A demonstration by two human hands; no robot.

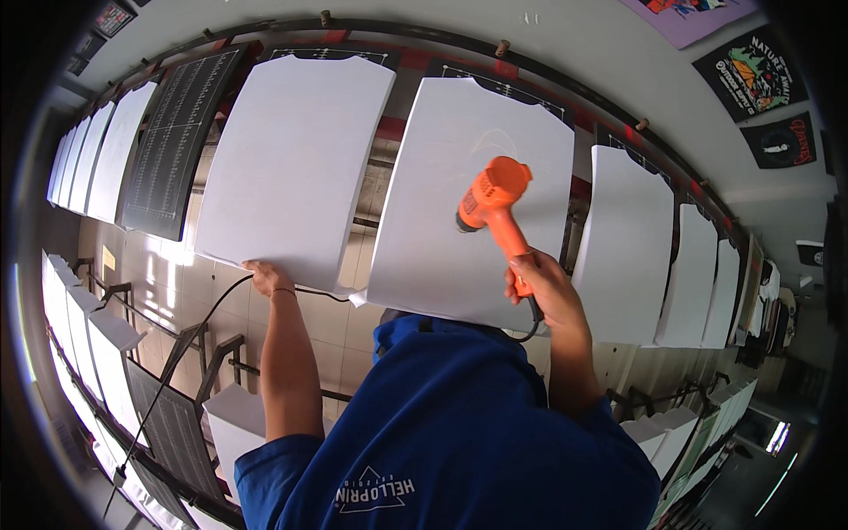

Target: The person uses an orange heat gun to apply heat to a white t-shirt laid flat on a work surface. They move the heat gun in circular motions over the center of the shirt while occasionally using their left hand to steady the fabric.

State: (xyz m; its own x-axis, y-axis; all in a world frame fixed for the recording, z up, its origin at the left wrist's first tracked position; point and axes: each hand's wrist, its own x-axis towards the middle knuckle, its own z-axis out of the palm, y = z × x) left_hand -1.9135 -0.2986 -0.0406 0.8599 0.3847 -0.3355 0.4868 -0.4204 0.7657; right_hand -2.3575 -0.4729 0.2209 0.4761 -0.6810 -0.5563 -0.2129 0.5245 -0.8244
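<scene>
My right hand (549, 287) grips an orange heat gun (505, 208) by its handle, its dark nozzle pointing left and down. Beneath the gun lies a white T-shirt (468, 256), spread flat on a dark board, with a faint curved outline near its top. My left hand (268, 277) has its fingers closed at the lower edge of another white T-shirt (296, 168). A black cable (210, 311) rises to that hand and leaves on its other side, so it appears held there; the fingers partly hide it.
More white shirts (627, 247) line the curved row of boards on both sides. A bare dark board (177, 146) with white markings stands left. Another row with shirts (110, 322) and metal brackets is at lower left. A dark rail (415, 35) runs along the far side.
</scene>
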